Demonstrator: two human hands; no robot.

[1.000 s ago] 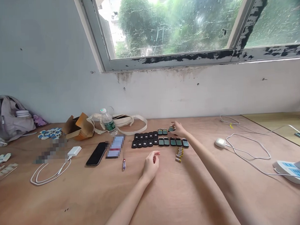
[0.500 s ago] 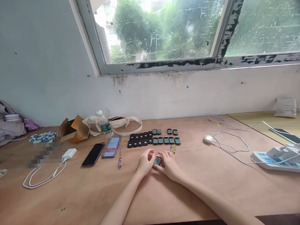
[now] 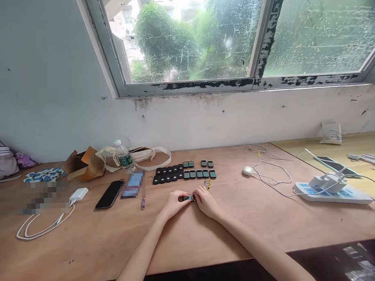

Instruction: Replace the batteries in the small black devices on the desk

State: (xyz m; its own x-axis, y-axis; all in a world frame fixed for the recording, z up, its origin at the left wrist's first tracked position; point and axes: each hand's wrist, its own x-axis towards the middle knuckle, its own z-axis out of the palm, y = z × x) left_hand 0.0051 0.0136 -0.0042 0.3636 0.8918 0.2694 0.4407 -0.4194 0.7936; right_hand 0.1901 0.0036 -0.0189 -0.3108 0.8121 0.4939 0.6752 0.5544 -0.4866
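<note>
A small dark-edged unit with a greenish face [image 3: 187, 197] is held just above or on the table; the exact height is hard to tell. My left hand [image 3: 172, 204] pinches its left end. At its other end, the fingers of my right hand [image 3: 207, 203] are closed on the edge. Beyond my hands lie similar green-faced units [image 3: 199, 174] in two rows. Black oval-cornered casings [image 3: 168, 177] sit in rows beside them on the left. Several small yellow-and-silver batteries [image 3: 207, 183] lie just behind my right hand.
To the left are a screwdriver [image 3: 143, 203], a black phone [image 3: 108, 195], a partly blurred phone [image 3: 133, 185], a white charger [image 3: 79, 195], a water bottle [image 3: 124, 158] and an open cardboard box [image 3: 85, 164]. On the right, a power strip [image 3: 333, 194] and white cable [image 3: 278, 181] lie on the table.
The unit has turned from tilted upright to lying lengthwise between my hands, with my left fingers now on its end. The whole view has swung slightly to the right.
</note>
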